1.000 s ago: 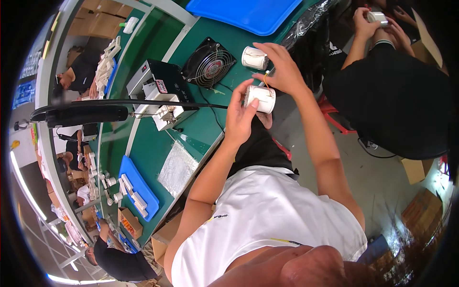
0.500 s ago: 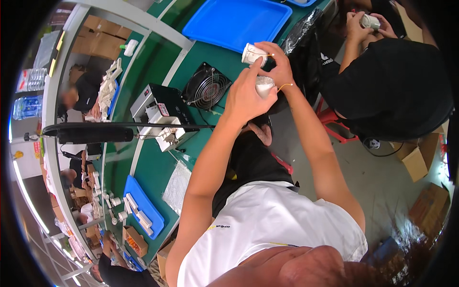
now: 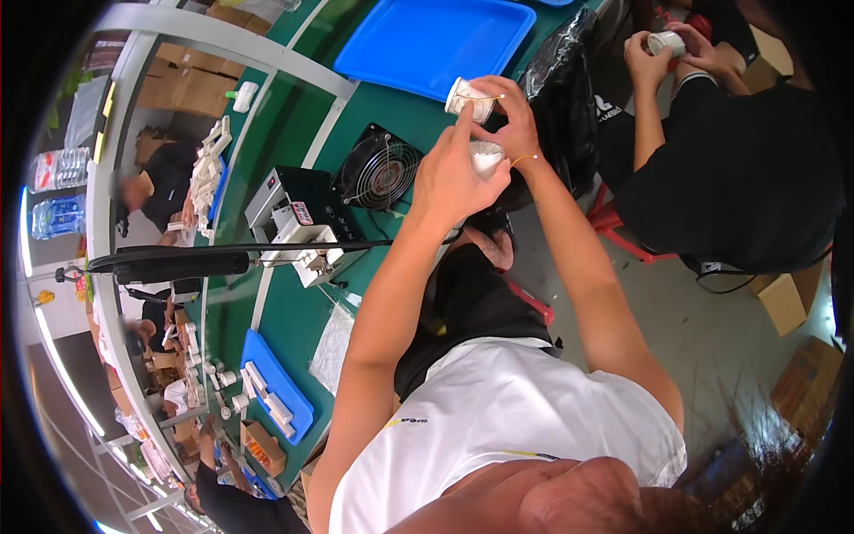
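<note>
Two small white round housings are in my hands above the green bench, each trailing a short thin wire with a tiny pale plug. My right hand (image 3: pixel 518 120) is closed around the upper white housing (image 3: pixel 464 101), its side facing me and its wire across it. Closed on the lower white housing (image 3: pixel 487 157), my left hand (image 3: pixel 445 173) has it between thumb and palm, while its index finger reaches up to the upper one. Fingers partly cover both pieces.
A blue tray (image 3: pixel 427 44) lies beyond my hands. To the left are a round-grilled black fan (image 3: pixel 382 167), a small bench machine (image 3: pixel 298 231) and a black lamp arm (image 3: pixel 178 264). A black plastic bag (image 3: pixel 560 98) hangs at the right, near a seated co-worker (image 3: pixel 729 169) holding a similar white part.
My hands keep hold of both housings and have barely shifted. The view has moved slightly. The co-worker on the right has turned the white part in their hands.
</note>
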The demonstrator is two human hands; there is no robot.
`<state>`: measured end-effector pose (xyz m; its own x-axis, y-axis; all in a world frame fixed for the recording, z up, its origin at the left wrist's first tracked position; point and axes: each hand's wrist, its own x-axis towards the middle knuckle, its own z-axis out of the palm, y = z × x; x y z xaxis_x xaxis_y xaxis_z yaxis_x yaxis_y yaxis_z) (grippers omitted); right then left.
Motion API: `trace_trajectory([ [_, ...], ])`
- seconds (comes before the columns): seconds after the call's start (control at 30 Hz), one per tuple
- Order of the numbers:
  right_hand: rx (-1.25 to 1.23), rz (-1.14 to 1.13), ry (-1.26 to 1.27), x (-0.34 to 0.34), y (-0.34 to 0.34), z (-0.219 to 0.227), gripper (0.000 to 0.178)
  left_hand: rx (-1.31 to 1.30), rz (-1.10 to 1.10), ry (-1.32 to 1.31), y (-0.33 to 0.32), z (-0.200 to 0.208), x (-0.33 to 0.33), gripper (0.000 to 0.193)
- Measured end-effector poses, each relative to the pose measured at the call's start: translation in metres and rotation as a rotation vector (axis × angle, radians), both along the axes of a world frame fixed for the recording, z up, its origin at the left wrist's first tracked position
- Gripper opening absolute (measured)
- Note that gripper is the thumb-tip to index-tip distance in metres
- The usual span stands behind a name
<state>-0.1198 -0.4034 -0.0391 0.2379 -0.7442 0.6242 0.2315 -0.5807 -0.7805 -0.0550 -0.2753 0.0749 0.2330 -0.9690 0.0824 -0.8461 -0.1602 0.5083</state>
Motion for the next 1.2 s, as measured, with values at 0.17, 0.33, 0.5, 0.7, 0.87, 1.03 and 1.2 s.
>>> trace_trajectory([
  [0.17, -0.073, -0.032, 0.048, 0.001, -0.002, 0.004, 0.062, -0.208, 0.016, 0.058, 0.004, -0.013, 0.007, 0.073],
  [0.33, -0.215, -0.031, 0.172, -0.005, 0.005, 0.009, 0.06, -0.411, 0.156, 0.25, 0.029, -0.031, 0.006, 0.044],
  [0.5, -0.423, -0.05, 0.434, 0.012, 0.008, 0.002, 0.065, -0.642, 0.216, 0.268, 0.067, -0.042, -0.009, 0.054],
  [0.7, -0.527, -0.008, 0.447, -0.002, 0.002, -0.005, 0.077, -0.56, 0.18, 0.531, 0.174, -0.043, -0.032, 0.055],
  [0.87, -0.45, -0.046, 0.084, -0.032, 0.013, -0.008, 0.053, -0.7, 0.683, 0.898, 0.302, -0.058, -0.008, 0.047],
  [1.03, -0.326, 0.183, 0.019, -0.045, 0.132, 0.0, 0.017, -0.644, 1.53, 0.496, 0.475, -0.019, 0.1, 0.051],
  [1.2, -0.469, 0.671, 0.176, 0.011, 0.275, 0.048, 0.016, 0.099, 1.565, 0.124, 0.695, -0.089, 0.213, 0.052],
])
